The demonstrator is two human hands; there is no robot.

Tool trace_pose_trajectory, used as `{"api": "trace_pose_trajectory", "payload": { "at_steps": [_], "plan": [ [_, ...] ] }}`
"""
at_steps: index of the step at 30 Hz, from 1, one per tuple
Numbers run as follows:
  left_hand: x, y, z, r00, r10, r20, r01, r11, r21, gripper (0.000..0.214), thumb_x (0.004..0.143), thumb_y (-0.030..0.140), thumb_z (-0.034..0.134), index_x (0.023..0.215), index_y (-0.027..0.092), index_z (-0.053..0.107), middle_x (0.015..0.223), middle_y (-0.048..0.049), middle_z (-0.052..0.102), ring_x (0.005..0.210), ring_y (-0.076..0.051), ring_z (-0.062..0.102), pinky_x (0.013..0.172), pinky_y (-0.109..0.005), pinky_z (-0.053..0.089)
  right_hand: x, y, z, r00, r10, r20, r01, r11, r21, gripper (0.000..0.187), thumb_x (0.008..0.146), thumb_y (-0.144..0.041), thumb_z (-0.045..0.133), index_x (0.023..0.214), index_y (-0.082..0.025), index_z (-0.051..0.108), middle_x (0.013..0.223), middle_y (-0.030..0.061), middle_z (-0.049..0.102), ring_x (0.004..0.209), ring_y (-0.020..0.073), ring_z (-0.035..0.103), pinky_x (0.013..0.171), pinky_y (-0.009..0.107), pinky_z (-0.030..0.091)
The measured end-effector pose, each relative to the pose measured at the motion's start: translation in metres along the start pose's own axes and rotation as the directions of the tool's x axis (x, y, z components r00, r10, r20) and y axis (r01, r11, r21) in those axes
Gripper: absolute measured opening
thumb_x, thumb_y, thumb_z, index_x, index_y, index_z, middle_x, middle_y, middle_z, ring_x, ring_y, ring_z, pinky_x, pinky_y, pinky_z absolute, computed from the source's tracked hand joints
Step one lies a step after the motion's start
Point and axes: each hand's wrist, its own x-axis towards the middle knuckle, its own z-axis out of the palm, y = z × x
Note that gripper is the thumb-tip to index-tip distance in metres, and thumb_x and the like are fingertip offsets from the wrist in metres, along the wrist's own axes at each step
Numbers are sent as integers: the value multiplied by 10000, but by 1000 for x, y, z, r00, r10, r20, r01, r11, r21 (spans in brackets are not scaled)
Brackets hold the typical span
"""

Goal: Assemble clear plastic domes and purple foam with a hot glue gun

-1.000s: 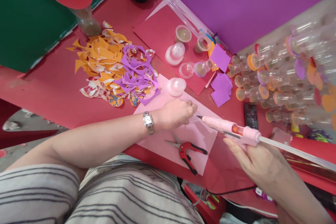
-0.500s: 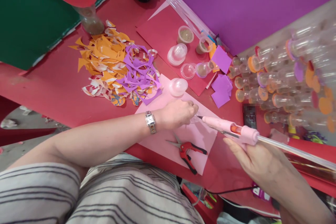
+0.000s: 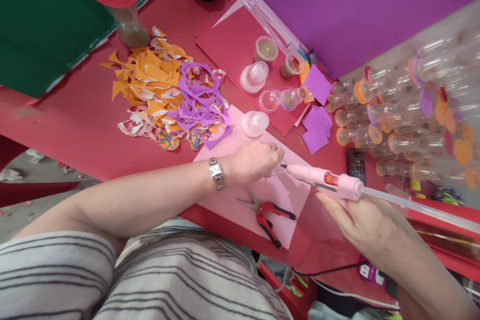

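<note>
One slip, and the glue gun (image 3: 324, 182) my right hand (image 3: 360, 220) grips could burn my left hand (image 3: 255, 162), pinching the clear cup (image 3: 278, 170) just beside the nozzle.

Handicraft workshop, seen from above a red tabletop (image 3: 75, 125). Large sheets of green card (image 3: 37, 25), purple card (image 3: 356, 5) and pink card (image 3: 288, 195) lie across it. A heap of orange and purple paper offcuts (image 3: 172, 95) sits mid-table, with red scissors (image 3: 268, 215) nearby. A pink hot glue gun (image 3: 322, 180), loaded with a clear stick, is held over the pink card. To the right, dozens of clear plastic bottles (image 3: 412, 110) capped with coloured paper discs lie stacked, near small plastic cups (image 3: 266, 50) and purple paper squares (image 3: 317, 125).
</note>
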Motion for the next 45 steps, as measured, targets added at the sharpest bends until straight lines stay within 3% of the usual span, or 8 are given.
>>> {"api": "trace_pose_trajectory", "payload": {
  "at_steps": [7,17,30,40,45],
  "plan": [
    [1,1,-1,1000,3,-8,-3,1000,-22,218,904,203,688,1098,112,647,1032,-104,731,825,-198,700,535,-299,349,7,-1,-2,1000,-5,18,4,999,54,596,1063,-473,258,706,-191,642,454,-7,468,353,137,404,426,310,280],
    [1,0,-1,1000,-17,12,17,998,-57,222,908,186,665,1120,126,637,1051,-105,731,836,-195,702,556,-283,381,9,-1,1,997,43,56,-47,996,71,565,1048,-473,275,595,-235,516,422,-17,414,352,137,423,409,297,256],
    [-1,0,-6,1000,-7,27,9,998,-58,221,906,192,679,1114,133,635,1054,-102,735,848,-201,708,528,-289,354,3,5,11,984,127,125,-142,983,117,545,1016,-542,305,619,-239,522,460,2,463,370,151,444,420,294,292],
    [-1,-2,1,1000,19,-4,-19,997,-69,264,867,154,707,1118,134,626,1042,-95,728,853,-205,708,521,-295,354,7,2,13,996,60,58,-65,994,88,646,1035,-593,226,575,-240,512,442,2,426,348,150,415,409,304,297],
    [0,-3,-1,999,33,16,-31,994,-101,256,873,165,709,1112,124,627,1051,-90,706,829,-189,688,517,-297,356,6,1,14,995,84,63,-89,993,81,614,1035,-574,250,632,-231,562,475,20,487,370,167,454,416,312,315]
  ]
}}
